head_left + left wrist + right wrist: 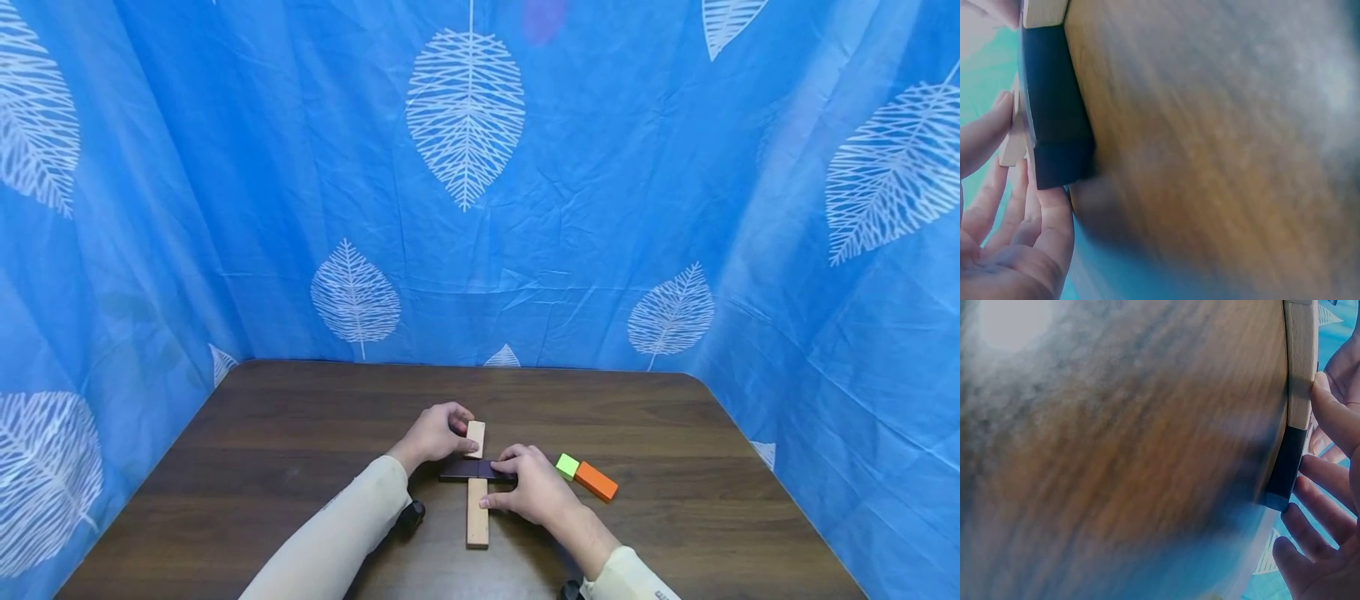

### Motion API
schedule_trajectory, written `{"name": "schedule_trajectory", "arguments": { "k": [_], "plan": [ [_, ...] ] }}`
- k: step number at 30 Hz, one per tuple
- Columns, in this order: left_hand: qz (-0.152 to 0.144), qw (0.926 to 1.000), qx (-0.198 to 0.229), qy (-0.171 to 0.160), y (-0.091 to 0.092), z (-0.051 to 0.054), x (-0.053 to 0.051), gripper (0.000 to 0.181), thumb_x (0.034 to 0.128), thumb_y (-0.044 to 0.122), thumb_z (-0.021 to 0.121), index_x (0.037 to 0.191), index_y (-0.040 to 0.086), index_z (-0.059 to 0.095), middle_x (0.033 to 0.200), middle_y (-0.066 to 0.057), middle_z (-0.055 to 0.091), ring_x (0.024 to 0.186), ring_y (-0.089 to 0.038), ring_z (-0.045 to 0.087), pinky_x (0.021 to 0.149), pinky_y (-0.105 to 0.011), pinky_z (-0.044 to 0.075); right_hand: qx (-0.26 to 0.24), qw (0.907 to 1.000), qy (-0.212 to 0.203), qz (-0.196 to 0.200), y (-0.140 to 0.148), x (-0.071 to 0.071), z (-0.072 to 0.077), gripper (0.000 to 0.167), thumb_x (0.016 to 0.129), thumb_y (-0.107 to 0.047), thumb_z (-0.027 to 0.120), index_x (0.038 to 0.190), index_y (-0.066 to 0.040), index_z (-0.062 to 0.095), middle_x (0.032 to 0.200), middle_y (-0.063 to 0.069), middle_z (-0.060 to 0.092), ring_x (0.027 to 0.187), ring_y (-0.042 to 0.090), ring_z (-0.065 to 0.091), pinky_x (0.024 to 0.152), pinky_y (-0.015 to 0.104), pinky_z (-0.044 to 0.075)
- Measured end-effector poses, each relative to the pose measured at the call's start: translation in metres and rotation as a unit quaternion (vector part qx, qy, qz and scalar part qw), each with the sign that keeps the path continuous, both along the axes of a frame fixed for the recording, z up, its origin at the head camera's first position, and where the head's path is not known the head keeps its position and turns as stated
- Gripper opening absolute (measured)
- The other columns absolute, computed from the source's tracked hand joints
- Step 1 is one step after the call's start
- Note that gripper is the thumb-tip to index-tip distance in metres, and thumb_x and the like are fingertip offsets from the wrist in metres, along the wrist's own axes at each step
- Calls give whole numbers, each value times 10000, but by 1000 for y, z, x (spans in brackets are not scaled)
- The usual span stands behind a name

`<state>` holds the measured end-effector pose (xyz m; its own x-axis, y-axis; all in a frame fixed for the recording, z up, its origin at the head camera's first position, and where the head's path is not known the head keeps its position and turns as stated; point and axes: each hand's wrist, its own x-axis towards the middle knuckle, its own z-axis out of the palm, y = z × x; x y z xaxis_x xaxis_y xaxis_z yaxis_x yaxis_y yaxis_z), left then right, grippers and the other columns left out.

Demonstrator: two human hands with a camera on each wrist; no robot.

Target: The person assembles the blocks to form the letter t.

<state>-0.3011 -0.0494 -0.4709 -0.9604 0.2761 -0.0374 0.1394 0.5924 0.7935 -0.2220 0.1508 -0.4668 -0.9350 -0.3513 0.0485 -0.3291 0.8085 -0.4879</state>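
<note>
A short pale wooden block (476, 437) lies behind two dark blocks (459, 470) placed end to end; my left hand (441, 432) pinches it between thumb and fingers. In front of the dark pair a longer pale block (477, 514) points toward me. My right hand (536, 486) has its thumb on that block's right side and its fingertips at the right dark block. The left wrist view shows my left hand (1016, 250) around the small pale block (1015, 140). In the right wrist view my right hand (1329, 487) touches the pale block (1300, 362) and a dark block (1286, 465).
A lime green block (567, 467) and an orange block (596, 482) lie touching on the brown table (337, 400), right of my right hand. Behind the table hangs a blue curtain (585, 208) with white leaf patterns.
</note>
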Motion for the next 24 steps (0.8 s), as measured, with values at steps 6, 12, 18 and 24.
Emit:
{"name": "schedule_trajectory", "arguments": {
  "k": [6, 12, 18, 24],
  "plan": [
    [-2, 9997, -247, -12, 3, 0, 3, 415, 788, 209, 887, 1124, 70, 686, 1021, -53, 656, 950, -234, 612, 913, -460, 497, 53, 10000, -42, -48, 0, -1, -1, 635, 725, -466, 889, 1188, -55, 748, 1153, 35, 631, 1127, 296, 546, 965, 497, 471],
    [-54, 9989, -463, -61, 5, 3, 6, 424, 801, 222, 877, 1136, 33, 699, 1066, -100, 674, 980, -258, 628, 935, -472, 500, 74, 9999, -59, -44, -1, 0, 0, 631, 728, -459, 891, 1193, -57, 746, 1158, 33, 630, 1137, 296, 543, 972, 497, 466],
    [-159, 9980, -605, 37, 4, 3, 7, 412, 814, 236, 866, 1130, 25, 705, 1065, -96, 671, 987, -257, 621, 946, -468, 496, 96, 10000, -6, -9, -1, -1, 0, 636, 734, -464, 887, 1195, -51, 744, 1161, 29, 631, 1127, 287, 543, 962, 487, 472],
    [-251, 9973, -660, 190, 3, -2, 8, 429, 831, 264, 853, 1160, 40, 695, 1125, -93, 653, 1064, -270, 603, 991, -469, 469, 60, 10000, -30, -22, 0, -1, -1, 634, 730, -454, 891, 1197, -52, 743, 1168, 34, 632, 1147, 300, 540, 973, 497, 463]
  ]
}}
